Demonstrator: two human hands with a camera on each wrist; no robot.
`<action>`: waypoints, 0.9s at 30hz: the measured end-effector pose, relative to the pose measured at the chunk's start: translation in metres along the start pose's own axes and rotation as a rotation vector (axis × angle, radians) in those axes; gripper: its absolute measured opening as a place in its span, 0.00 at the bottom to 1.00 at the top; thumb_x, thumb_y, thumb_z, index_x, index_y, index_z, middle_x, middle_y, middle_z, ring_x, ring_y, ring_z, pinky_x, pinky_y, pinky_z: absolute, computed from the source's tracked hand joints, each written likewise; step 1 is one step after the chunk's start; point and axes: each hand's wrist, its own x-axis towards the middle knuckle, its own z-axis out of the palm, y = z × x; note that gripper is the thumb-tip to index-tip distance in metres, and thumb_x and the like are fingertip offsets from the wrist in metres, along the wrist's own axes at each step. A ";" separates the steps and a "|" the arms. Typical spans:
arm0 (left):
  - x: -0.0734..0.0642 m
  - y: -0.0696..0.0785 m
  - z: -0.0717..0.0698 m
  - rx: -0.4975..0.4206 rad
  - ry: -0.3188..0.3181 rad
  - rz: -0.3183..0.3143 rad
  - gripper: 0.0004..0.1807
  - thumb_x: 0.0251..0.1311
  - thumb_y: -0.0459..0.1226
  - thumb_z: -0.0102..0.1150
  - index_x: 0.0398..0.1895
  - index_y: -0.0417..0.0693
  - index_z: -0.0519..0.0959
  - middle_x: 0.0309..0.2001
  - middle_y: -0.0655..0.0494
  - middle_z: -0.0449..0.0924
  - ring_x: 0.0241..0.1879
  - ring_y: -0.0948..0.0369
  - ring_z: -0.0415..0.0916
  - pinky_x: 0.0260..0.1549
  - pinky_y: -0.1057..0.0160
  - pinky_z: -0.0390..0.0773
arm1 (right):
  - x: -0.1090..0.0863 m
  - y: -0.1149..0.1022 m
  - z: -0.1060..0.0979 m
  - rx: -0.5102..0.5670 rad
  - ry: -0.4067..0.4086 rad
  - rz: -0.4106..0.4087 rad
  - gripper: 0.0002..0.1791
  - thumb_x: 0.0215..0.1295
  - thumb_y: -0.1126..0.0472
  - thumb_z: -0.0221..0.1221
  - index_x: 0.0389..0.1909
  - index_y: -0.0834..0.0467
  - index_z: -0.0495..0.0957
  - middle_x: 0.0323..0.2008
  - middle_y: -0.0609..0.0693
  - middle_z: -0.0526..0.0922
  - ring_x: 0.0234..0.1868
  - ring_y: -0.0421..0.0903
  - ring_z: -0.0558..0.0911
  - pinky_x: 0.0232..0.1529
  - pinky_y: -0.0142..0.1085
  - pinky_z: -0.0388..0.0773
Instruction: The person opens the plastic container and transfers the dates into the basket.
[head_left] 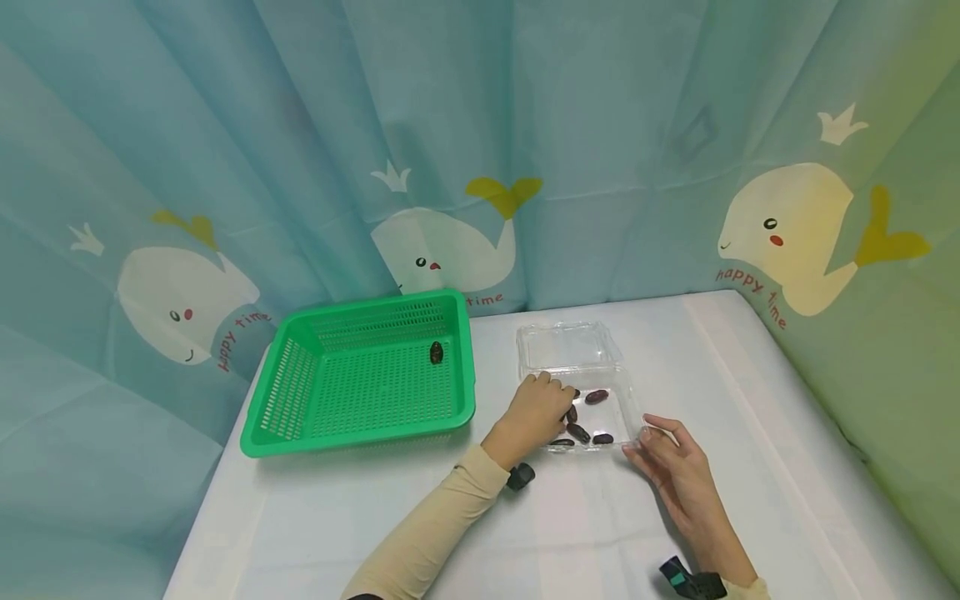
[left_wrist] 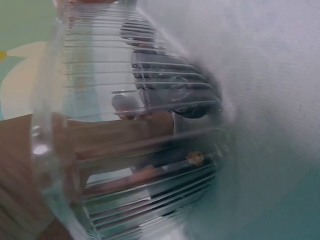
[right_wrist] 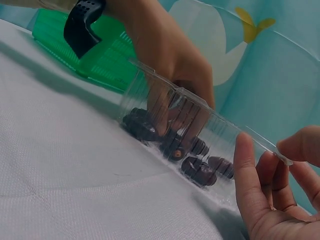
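A clear plastic box (head_left: 626,398) with its lid (head_left: 564,345) folded back holds several dark dates (head_left: 578,432). My left hand (head_left: 534,417) reaches over its left side, fingers pointing down inside. In the right wrist view, the left fingertips are on either side of a date (right_wrist: 172,145) and pinch it, partly hidden behind the ribbed wall. My right hand (head_left: 678,467) holds the box's near right corner, thumb on the rim and fingers against the outside. The left wrist view looks through the box wall (left_wrist: 140,145) at blurred dates (left_wrist: 172,85).
To the left stands a green perforated basket (head_left: 360,444) with one date (head_left: 437,352) inside. A white cloth (head_left: 570,533) covers the table. Behind it hangs a blue curtain (head_left: 600,208) printed with whales.
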 end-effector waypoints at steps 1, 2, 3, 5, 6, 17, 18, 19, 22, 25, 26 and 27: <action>-0.001 0.000 -0.001 -0.002 0.006 -0.001 0.14 0.61 0.47 0.73 0.47 0.54 0.85 0.41 0.59 0.89 0.44 0.59 0.82 0.42 0.62 0.81 | 0.000 0.000 0.000 -0.002 0.002 0.002 0.14 0.77 0.66 0.57 0.59 0.55 0.74 0.44 0.45 0.81 0.47 0.40 0.89 0.54 0.34 0.86; -0.001 0.000 -0.001 -0.004 0.011 0.000 0.12 0.62 0.45 0.72 0.46 0.53 0.85 0.41 0.58 0.89 0.43 0.59 0.82 0.42 0.62 0.81 | 0.000 0.000 0.000 -0.007 0.005 0.003 0.14 0.77 0.66 0.57 0.59 0.55 0.74 0.45 0.45 0.81 0.48 0.40 0.89 0.54 0.34 0.86; -0.002 0.000 -0.002 -0.008 0.019 -0.001 0.11 0.63 0.43 0.70 0.46 0.53 0.85 0.40 0.58 0.89 0.43 0.59 0.82 0.41 0.61 0.81 | 0.000 0.000 0.000 -0.013 0.008 0.004 0.14 0.77 0.66 0.57 0.60 0.55 0.73 0.45 0.45 0.81 0.48 0.40 0.89 0.54 0.34 0.86; -0.003 0.001 -0.003 -0.015 0.030 -0.004 0.08 0.65 0.40 0.68 0.46 0.52 0.85 0.40 0.57 0.89 0.43 0.58 0.82 0.40 0.62 0.81 | -0.001 0.000 0.000 -0.024 0.014 0.008 0.14 0.77 0.65 0.58 0.60 0.55 0.73 0.46 0.45 0.81 0.48 0.40 0.89 0.55 0.34 0.86; -0.003 0.001 -0.003 -0.016 0.032 -0.007 0.08 0.65 0.39 0.67 0.46 0.52 0.85 0.40 0.57 0.89 0.42 0.58 0.82 0.40 0.62 0.81 | -0.001 0.000 0.000 -0.026 0.016 0.011 0.14 0.77 0.65 0.58 0.60 0.55 0.74 0.46 0.45 0.81 0.48 0.40 0.89 0.55 0.34 0.86; -0.002 0.001 -0.006 -0.075 0.017 -0.056 0.09 0.66 0.37 0.63 0.47 0.51 0.85 0.40 0.56 0.89 0.41 0.58 0.82 0.37 0.62 0.80 | 0.000 -0.001 0.001 0.015 0.002 0.008 0.13 0.77 0.67 0.57 0.59 0.54 0.74 0.44 0.45 0.82 0.48 0.41 0.89 0.54 0.35 0.87; -0.002 0.001 -0.006 -0.086 0.021 -0.056 0.09 0.66 0.38 0.63 0.47 0.51 0.85 0.40 0.56 0.89 0.41 0.58 0.82 0.36 0.62 0.80 | 0.000 0.000 0.001 0.020 0.004 0.010 0.13 0.77 0.67 0.57 0.58 0.54 0.75 0.43 0.45 0.82 0.48 0.41 0.89 0.54 0.35 0.87; -0.002 0.000 -0.006 -0.097 0.025 -0.057 0.09 0.66 0.37 0.62 0.48 0.52 0.85 0.40 0.56 0.89 0.41 0.58 0.82 0.36 0.62 0.80 | 0.000 0.000 0.001 0.025 0.005 0.012 0.13 0.77 0.67 0.57 0.58 0.54 0.75 0.43 0.45 0.82 0.48 0.41 0.89 0.54 0.35 0.87; -0.002 -0.001 -0.007 -0.124 0.049 -0.055 0.09 0.67 0.37 0.62 0.48 0.52 0.85 0.41 0.56 0.88 0.41 0.58 0.82 0.36 0.62 0.81 | 0.000 0.000 0.001 0.026 0.009 0.014 0.13 0.77 0.67 0.57 0.57 0.53 0.75 0.43 0.45 0.82 0.48 0.40 0.89 0.54 0.35 0.86; -0.002 -0.003 -0.010 -0.169 0.067 -0.069 0.08 0.68 0.36 0.61 0.48 0.52 0.84 0.41 0.57 0.88 0.40 0.59 0.81 0.38 0.64 0.82 | 0.000 0.000 0.001 0.018 0.012 0.012 0.13 0.77 0.67 0.57 0.57 0.53 0.75 0.44 0.44 0.81 0.48 0.39 0.89 0.54 0.35 0.86; -0.002 -0.004 -0.011 -0.189 0.069 -0.075 0.08 0.68 0.36 0.61 0.48 0.51 0.84 0.41 0.57 0.88 0.41 0.59 0.80 0.38 0.64 0.82 | 0.000 0.000 0.001 0.016 0.013 0.011 0.13 0.77 0.67 0.57 0.57 0.52 0.75 0.44 0.44 0.81 0.48 0.39 0.89 0.55 0.35 0.86; -0.001 -0.004 -0.013 -0.220 0.070 -0.084 0.09 0.68 0.35 0.61 0.48 0.51 0.84 0.42 0.57 0.87 0.41 0.59 0.80 0.38 0.64 0.82 | 0.001 0.000 0.001 0.018 0.015 0.009 0.13 0.77 0.67 0.57 0.57 0.52 0.75 0.44 0.44 0.81 0.48 0.39 0.88 0.55 0.35 0.86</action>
